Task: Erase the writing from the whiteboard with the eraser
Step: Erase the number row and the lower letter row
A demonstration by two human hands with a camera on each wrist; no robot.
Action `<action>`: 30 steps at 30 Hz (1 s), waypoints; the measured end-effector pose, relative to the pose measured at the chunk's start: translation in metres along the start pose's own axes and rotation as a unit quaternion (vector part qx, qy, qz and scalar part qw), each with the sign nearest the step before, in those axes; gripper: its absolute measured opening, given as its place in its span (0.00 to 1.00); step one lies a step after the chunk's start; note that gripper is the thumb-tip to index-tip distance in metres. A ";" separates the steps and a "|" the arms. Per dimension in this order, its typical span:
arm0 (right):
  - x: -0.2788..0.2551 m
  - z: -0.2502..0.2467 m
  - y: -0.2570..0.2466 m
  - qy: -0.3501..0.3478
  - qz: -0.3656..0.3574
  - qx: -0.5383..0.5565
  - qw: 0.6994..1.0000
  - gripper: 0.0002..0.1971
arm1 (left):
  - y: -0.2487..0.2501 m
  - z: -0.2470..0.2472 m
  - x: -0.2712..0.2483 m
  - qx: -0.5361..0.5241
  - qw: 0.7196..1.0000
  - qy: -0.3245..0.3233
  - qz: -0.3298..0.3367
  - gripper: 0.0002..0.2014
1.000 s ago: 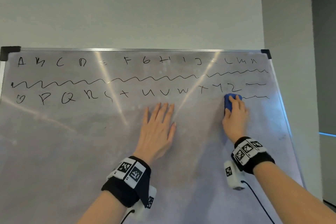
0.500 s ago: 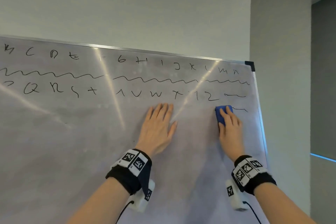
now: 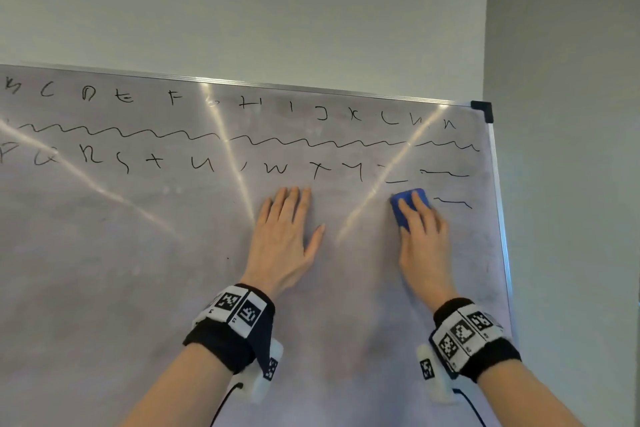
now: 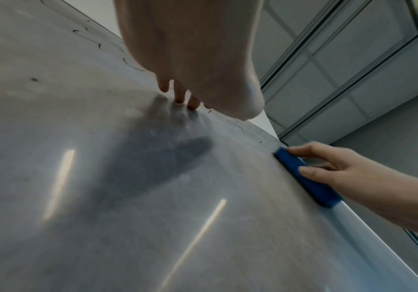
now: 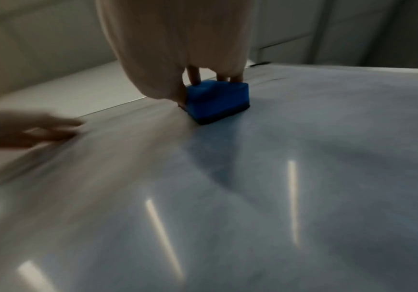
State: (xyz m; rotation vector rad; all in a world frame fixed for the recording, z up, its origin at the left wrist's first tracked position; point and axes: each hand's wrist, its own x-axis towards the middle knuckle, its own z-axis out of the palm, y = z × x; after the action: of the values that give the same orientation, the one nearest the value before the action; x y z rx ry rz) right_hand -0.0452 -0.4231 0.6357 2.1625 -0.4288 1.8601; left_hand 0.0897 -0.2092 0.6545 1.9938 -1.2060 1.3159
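A pale wall (image 3: 242,3) fills the top of my head view, and below it the whiteboard (image 3: 104,270) leans across most of the frame, its metal edge ending in a black corner cap (image 3: 482,110) at the upper right. Black writing (image 3: 277,168) runs along the upper part of the board: a row of letters, a wavy line under it, a second row of letters, and two short strokes at the far right. Bright streaks of reflected light cross the surface.

My left hand (image 3: 285,239) lies flat on the board with fingers straight and together, thumb spread out to the side, holding nothing. From the left wrist camera I see its fingertips (image 4: 179,97) touching the surface and its shadow below.

My right hand (image 3: 424,239) holds the blue eraser (image 3: 403,206) against the board, just below the second row of letters and just left of the lowest short stroke. The right wrist camera shows fingers on top of the eraser (image 5: 217,100) and the thumb at its side, with its dark underside on the board. That view is blurred on the left.

Both wrists wear black bands with black-and-white square markers (image 3: 239,308).
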 end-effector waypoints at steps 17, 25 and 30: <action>0.000 -0.027 0.058 0.024 0.030 -0.022 0.999 0.23 | 0.007 0.006 -0.001 0.030 0.999 0.016 -0.018 0.35; 0.007 -0.011 0.022 -0.004 0.061 0.015 0.998 0.29 | 0.012 0.008 -0.001 0.026 0.999 0.017 -0.029 0.35; -0.010 -0.026 0.058 -0.012 0.094 0.061 0.994 0.25 | 0.010 0.007 -0.002 0.025 0.999 0.017 -0.025 0.36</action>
State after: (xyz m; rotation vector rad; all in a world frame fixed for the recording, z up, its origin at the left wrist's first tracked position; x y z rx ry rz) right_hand -0.0922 -0.4663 0.6294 2.2975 -0.5560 2.0084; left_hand 0.0847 -0.2188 0.6490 2.0133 -1.1117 1.3627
